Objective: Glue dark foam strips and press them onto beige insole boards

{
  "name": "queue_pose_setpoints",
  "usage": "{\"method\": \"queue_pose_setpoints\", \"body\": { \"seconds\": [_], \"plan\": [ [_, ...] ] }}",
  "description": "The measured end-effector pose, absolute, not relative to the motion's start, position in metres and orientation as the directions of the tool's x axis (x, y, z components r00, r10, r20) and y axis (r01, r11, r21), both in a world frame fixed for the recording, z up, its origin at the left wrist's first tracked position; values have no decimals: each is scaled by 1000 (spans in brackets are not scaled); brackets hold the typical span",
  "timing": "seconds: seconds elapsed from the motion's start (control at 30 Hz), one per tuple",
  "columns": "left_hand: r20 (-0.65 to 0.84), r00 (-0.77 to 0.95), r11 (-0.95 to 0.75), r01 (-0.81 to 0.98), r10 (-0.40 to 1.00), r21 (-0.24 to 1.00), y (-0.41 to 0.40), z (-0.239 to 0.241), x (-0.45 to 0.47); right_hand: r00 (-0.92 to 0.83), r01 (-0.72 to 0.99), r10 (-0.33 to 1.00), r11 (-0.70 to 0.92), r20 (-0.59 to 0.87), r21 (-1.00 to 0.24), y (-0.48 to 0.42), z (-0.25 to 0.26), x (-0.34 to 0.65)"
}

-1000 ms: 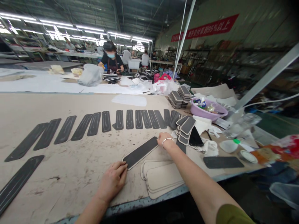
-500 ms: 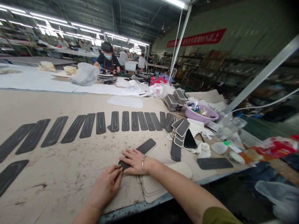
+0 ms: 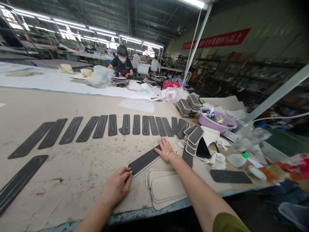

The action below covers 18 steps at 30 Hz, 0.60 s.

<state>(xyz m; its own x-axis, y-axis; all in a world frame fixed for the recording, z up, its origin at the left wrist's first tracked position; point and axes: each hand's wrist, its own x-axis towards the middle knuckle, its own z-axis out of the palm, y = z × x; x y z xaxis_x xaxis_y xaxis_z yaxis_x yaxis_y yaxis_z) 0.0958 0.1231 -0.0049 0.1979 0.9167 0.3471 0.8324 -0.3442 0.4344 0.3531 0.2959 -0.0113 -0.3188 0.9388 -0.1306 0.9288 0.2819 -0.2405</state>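
A dark grey rounded strip with a pale border (image 3: 144,161) lies aslant on the table in front of me. My left hand (image 3: 120,183) is at its near left end, thumb and curled fingers closed on the edge. At the far right end, my right hand (image 3: 165,149) rests flat with fingers outstretched; a bracelet circles that wrist. Beside the strip, under my right forearm, is a stack of beige rounded panels (image 3: 166,187). Beyond it stretches a row of dark grey strips, one of them this strip (image 3: 136,125), several with shiny streaks on top.
Bordered grey pieces (image 3: 195,135) lie heaped at right, near a black triangular object (image 3: 203,149) and white cloth (image 3: 218,160). Behind stand stacked pieces (image 3: 183,108) and a purple basin (image 3: 217,124). A lone strip (image 3: 230,176) lies near the table edge. A co-worker (image 3: 122,62) sits across.
My right hand has slid along the strip from its near end to its far right end, uncovering its middle. My left hand stays at the near end. The view has shifted slightly left.
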Motion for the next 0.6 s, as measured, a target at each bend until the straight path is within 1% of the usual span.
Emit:
{"method": "queue_pose_setpoints", "body": {
  "seconds": [0.07,0.17,0.3,0.4,0.47,0.6],
  "plan": [
    [351,182,-338,821,919,460,122,-3,95,-262,929,961,228,-83,-291,292,-9,352],
    [343,179,-340,800,922,494,122,-1,94,-228,916,973,201,-39,-346,287,-2,351],
    [347,184,-345,800,920,491,122,-1,93,-117,905,992,84,-54,-417,289,10,350],
    [332,175,-331,799,927,503,123,0,93,-51,856,997,12,-61,-518,293,25,350],
    [314,126,-285,794,941,537,125,-1,92,-57,801,998,29,-28,-598,291,39,351],
    [323,-89,-149,753,942,641,129,-10,87,-63,669,992,126,112,-732,265,73,350]
  ]
}}
